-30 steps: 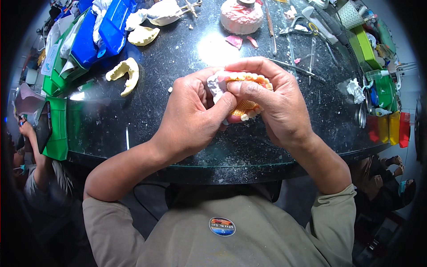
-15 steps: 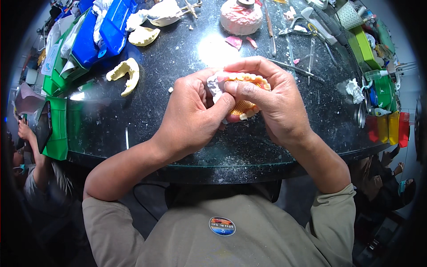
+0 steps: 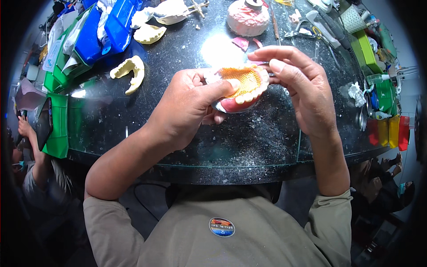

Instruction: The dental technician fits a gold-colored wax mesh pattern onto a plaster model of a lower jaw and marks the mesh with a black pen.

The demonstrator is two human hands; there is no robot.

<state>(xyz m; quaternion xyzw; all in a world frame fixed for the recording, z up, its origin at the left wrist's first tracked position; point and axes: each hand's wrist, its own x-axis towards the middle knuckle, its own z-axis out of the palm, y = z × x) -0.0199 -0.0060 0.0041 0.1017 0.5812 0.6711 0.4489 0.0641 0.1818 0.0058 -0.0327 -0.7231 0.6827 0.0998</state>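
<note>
My left hand (image 3: 187, 102) grips a denture on a plaster model (image 3: 243, 103), its thumb pressed on the orange, mesh-patterned palate and its other fingers mostly hidden underneath. The denture has a row of cream teeth along a pink gum rim, and white plaster shows at its left. At the denture's right side is my right hand (image 3: 307, 84), thumb and forefinger apart with nothing between them. Some of its curled fingers are close to the model's edge; whether they touch it, I cannot tell.
A yellowish horseshoe-shaped cast (image 3: 138, 71) lies left on the black table (image 3: 178, 155). Behind the denture are a round pink-stained plaster block (image 3: 248, 20) and pink wax scraps (image 3: 240, 43). Blue bins (image 3: 119, 26) stand at the far left, tools (image 3: 327, 35) lie at the far right.
My right hand has let go of the denture and moved right, its fingers spreading. The denture has turned in my left hand, showing the whole palate and the front teeth toward me.
</note>
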